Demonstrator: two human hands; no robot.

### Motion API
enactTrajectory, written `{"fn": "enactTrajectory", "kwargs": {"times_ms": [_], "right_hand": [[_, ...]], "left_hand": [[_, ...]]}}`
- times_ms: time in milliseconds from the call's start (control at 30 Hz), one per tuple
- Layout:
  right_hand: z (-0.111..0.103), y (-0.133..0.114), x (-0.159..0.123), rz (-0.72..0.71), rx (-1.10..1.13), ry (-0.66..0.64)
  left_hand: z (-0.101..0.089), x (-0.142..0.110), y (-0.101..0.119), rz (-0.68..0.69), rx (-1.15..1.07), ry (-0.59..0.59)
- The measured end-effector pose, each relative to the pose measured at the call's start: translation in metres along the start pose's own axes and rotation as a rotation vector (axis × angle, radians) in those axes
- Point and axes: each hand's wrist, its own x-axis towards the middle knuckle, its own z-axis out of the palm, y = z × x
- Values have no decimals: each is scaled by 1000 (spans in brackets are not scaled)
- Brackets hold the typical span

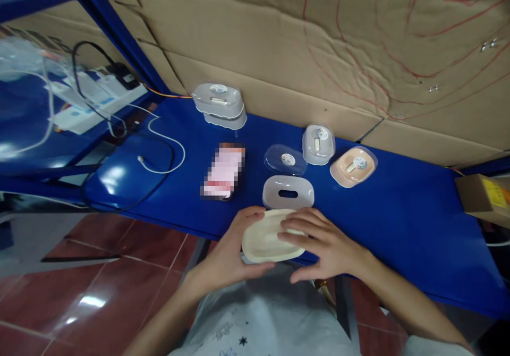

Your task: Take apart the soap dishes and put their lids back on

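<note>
My left hand (229, 252) and my right hand (324, 244) both grip a cream oval plastic tray (266, 239) over the near edge of the blue table (398, 223). The left fingers curl round its left end; the right fingers lie across its top right. Just beyond it on the table sits a white oval lid with a slot (288, 192). Behind that lie a clear oval cover with a round sticker (285, 159), a white closed box (318, 144) and a peach box under a clear cover (353, 166).
A phone (223, 171) lies left of the white lid. Two stacked white boxes (219, 104) stand at the back by the cardboard wall (319, 42). White and black cables (159, 154) trail at left. A cardboard box (482, 194) sits at far right. Red floor tiles lie below.
</note>
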Motion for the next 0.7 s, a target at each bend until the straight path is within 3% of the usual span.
{"fn": "enactTrajectory", "kwargs": {"times_ms": [133,233,333,433,567,700], "right_hand": [[3,-10,-2,-85,-101,83],[8,-10,-2,-78,-111,136],[12,-6,0,-94,-114,106],[12,7,-1,-23,-74,52],[9,33,-7,209,-188,-29],[10,42,-7,265,-216,64]], "left_hand": [[21,-6,11,-126,-542,274],[36,-11,20,-403,-1124,228],[39,-16,23,-661,-1449,131],[29,-20,19,-719,-1568,151],[8,-30,10,-671,-1580,270],[2,-34,9,-806,-1530,355]]}}
